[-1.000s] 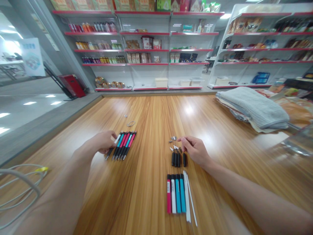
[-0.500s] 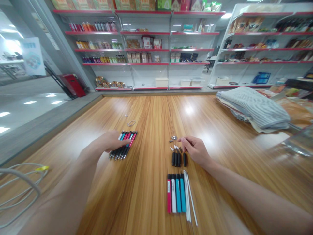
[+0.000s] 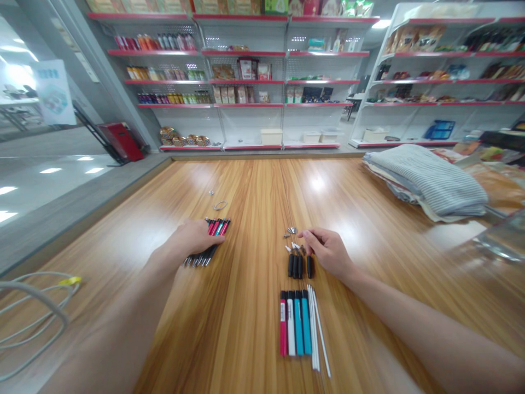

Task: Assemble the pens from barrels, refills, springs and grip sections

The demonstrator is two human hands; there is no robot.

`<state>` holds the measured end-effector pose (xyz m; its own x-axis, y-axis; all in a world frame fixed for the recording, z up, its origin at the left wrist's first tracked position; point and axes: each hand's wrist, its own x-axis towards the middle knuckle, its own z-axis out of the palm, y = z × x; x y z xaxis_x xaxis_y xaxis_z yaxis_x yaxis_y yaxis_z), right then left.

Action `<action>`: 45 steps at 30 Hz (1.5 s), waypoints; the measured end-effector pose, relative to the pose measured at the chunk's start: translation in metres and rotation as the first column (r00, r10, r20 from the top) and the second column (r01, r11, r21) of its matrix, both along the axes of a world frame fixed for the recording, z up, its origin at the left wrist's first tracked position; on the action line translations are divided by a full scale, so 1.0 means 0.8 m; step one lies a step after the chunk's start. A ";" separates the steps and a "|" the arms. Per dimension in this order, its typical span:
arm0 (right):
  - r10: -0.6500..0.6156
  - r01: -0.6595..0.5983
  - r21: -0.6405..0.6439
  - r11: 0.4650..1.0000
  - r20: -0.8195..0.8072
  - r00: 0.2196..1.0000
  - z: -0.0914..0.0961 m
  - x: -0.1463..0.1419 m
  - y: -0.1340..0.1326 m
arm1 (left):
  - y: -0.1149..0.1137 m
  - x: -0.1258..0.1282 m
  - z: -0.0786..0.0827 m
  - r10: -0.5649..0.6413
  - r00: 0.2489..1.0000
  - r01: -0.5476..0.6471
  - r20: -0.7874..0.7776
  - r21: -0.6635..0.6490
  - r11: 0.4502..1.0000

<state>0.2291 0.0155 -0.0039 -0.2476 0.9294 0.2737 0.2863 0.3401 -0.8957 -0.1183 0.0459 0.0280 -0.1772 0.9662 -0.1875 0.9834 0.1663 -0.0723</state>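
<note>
My left hand (image 3: pixel 194 241) lies across a row of ballpoint pens (image 3: pixel 219 226), its thumb along the right end of the row. Its other fingers are mostly hidden behind the hand; black grips and metal tips stick out below. With curled fingers, my right hand (image 3: pixel 326 250) rests on the table beside small metal cone tips (image 3: pixel 291 230) and small white and dark parts (image 3: pixel 296 247). Whether anything is between those fingers is hidden. Below them stand black pen grips (image 3: pixel 295 266), then pink, white and blue pen barrels (image 3: pixel 298 324) and thin white refills (image 3: pixel 315 328).
A coiled cable tie-like ring (image 3: pixel 220 206) and a tiny part (image 3: pixel 211 192) lie beyond the pens. A grey cable (image 3: pixel 53 306) loops at the left. Folded striped cloth (image 3: pixel 430 175) is piled at the right. Stocked shelves (image 3: pixel 246 82) stand behind the wooden table (image 3: pixel 254 262).
My left hand has slid slightly right over the pens, covering more of the row. My right hand has hardly moved, and the laid-out parts stay where they were.
</note>
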 end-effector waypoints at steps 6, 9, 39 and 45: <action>0.005 -0.005 0.008 1.000 0.005 1.000 -0.001 0.001 0.001 | 0.000 0.003 0.000 -0.013 0.999 0.013 -0.032 -0.003 1.000; 0.005 -0.005 0.007 1.000 0.006 1.000 -0.002 0.001 0.002 | -0.001 0.004 0.001 -0.020 0.999 0.020 -0.041 -0.014 1.000; 0.023 -0.023 0.003 1.000 0.010 1.000 -0.001 0.001 0.002 | -0.002 0.037 -0.052 -0.097 0.992 0.069 0.084 0.284 0.956; 0.021 -0.021 -0.001 1.000 0.010 1.000 0.001 0.001 0.000 | -0.005 0.041 -0.047 -0.132 0.990 0.103 0.058 0.363 0.926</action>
<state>0.2298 0.0156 -0.0033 -0.2697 0.9243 0.2700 0.2879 0.3450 -0.8934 -0.0855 0.0422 -0.0097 -0.0572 0.9844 0.1665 0.9975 0.0495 0.0499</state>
